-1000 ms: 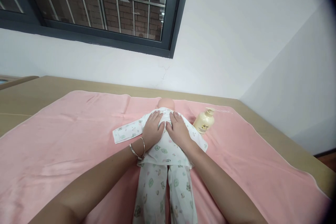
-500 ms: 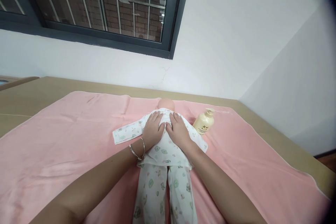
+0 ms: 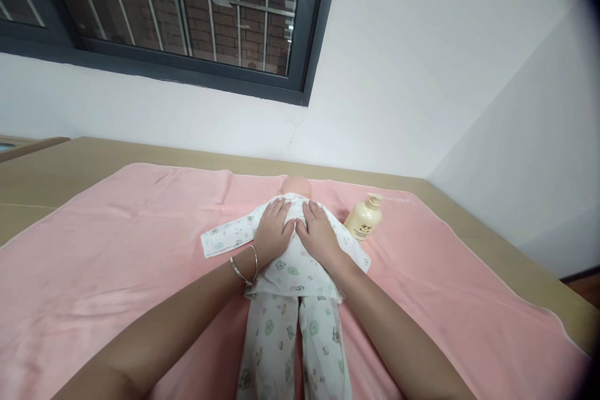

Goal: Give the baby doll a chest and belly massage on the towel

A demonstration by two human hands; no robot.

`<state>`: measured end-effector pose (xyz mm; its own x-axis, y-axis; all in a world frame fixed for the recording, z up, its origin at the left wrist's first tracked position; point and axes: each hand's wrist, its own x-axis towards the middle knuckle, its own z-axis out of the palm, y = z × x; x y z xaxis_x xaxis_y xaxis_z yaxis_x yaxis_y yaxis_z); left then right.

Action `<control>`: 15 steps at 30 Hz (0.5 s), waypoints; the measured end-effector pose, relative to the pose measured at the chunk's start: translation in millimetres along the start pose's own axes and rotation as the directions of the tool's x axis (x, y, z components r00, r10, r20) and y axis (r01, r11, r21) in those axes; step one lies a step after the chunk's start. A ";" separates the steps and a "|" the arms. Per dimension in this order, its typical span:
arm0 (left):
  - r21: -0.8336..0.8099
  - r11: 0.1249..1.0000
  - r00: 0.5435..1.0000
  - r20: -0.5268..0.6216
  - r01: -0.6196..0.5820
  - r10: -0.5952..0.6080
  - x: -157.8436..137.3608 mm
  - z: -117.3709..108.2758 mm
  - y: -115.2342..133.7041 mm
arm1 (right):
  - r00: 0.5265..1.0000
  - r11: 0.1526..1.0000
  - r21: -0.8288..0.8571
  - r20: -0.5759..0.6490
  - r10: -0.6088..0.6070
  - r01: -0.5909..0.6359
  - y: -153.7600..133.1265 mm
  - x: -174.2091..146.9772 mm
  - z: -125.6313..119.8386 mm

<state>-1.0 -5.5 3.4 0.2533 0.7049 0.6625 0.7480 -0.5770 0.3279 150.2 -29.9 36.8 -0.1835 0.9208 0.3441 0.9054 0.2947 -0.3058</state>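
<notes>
- Pink blanket [image 3: 131,231] spread over a tan worktop [image 3: 122,149], its pale edging showing at the far side and down the right; soft wrinkles run across its left part.
- Doll [image 3: 300,275] lying stretched out on the blanket, in the middle of the view, its smooth round head [image 3: 297,186] at the far end and its legs toward the person.
- White shirt [image 3: 293,281] and matching pants [image 3: 274,337] on the doll, both printed with small green and brownish figures; one sleeve [image 3: 227,236] reaches out to the left, the other [image 3: 360,253] slants down to the right.
- Left hand [image 3: 273,231] laid flat, palm down, on the upper part of the shirt, fingers close together and pointing to the head, thumb out toward the middle; a silvery bangle [image 3: 237,271] circles the wrist.
- Right hand [image 3: 321,234] flat beside it in mirror fashion, also palm down and gripping nothing; the two thumb tips nearly meet.
- Cream pump bottle [image 3: 364,219] on the blanket just beyond the right sleeve, near the right hand, dark print on its front.
- White wall [image 3: 398,75] behind, with a dark-framed window [image 3: 187,6]; metal bars and brickwork show through the glass.
</notes>
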 end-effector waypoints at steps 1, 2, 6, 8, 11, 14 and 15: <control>0.000 1.000 1.000 0.003 0.001 -0.001 0.1 -0.1 0.0 | 1.000 1.000 0.002 0.000 0.001 -0.001 -0.2 -0.1 -0.2; 0.000 1.000 1.000 0.009 0.002 -0.002 0.3 -0.3 0.1 | 1.000 1.000 0.005 0.000 0.001 -0.001 -0.4 -0.2 -0.3; 0.004 1.000 0.999 0.042 0.011 -0.011 0.9 -1.6 0.4 | 1.000 1.000 0.020 0.001 0.001 -0.001 -0.9 -0.6 -0.4; 0.008 1.000 0.998 0.063 0.014 -0.014 1.1 -2.3 0.5 | 1.000 1.000 0.026 0.000 0.001 -0.001 0.3 -0.1 0.0; 0.018 1.000 0.995 0.095 0.015 -0.017 1.3 -3.3 0.3 | 0.999 0.998 0.040 0.014 -0.043 0.042 5.4 2.2 0.4; 0.024 1.000 0.994 0.108 -0.001 -0.002 1.6 -4.3 -0.2 | 0.993 0.993 0.058 0.048 -0.105 0.102 11.3 5.6 0.2; 0.024 1.000 0.994 0.106 -0.013 0.011 1.8 -4.6 -0.2 | 0.993 0.993 0.059 0.053 -0.110 0.107 12.4 6.4 -0.2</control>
<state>-3.5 -6.0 7.6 0.3248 0.7384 0.5910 0.7589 -0.5764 0.3030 160.3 -20.3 35.4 -0.3021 0.8950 0.3282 0.8564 0.4061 -0.3189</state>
